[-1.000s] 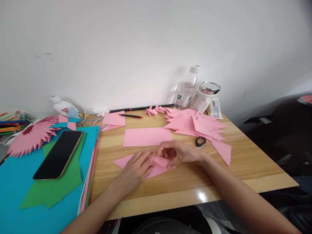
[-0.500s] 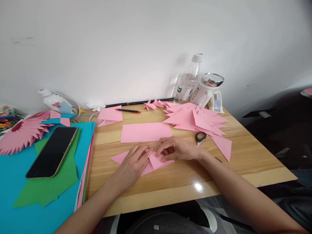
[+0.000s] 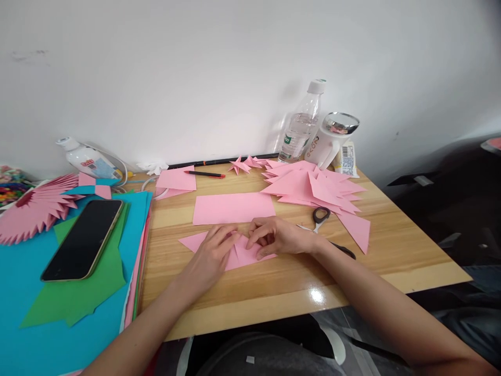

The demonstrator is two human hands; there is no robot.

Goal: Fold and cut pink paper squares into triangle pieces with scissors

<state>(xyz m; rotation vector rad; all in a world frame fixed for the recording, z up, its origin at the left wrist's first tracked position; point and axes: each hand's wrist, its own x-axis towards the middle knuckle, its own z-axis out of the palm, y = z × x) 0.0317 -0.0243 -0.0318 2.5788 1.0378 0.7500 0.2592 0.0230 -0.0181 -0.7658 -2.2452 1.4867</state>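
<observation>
A folded pink paper (image 3: 245, 255) with a pointed left end lies on the wooden table under both hands. My left hand (image 3: 213, 256) rests over its left half, fingertips on the paper near its top edge. Curled fingers of my right hand (image 3: 272, 237) touch the paper's right part, thumb and index finger close together. Just beyond the hands lies a flat pink rectangle (image 3: 235, 208). Black-handled scissors (image 3: 321, 215) lie partly hidden beneath my right forearm.
Folded pink pieces (image 3: 309, 185) are piled at the back right, before a water bottle (image 3: 299, 125) and a white mug (image 3: 331, 138). A phone (image 3: 84, 240) lies on green and blue paper at left. A pen (image 3: 205, 174) rests near the wall.
The raised fold in the pink paper now lies flatter under my fingers. My right forearm has shifted slightly, and more of the scissors shows. The whole view has shifted a little.
</observation>
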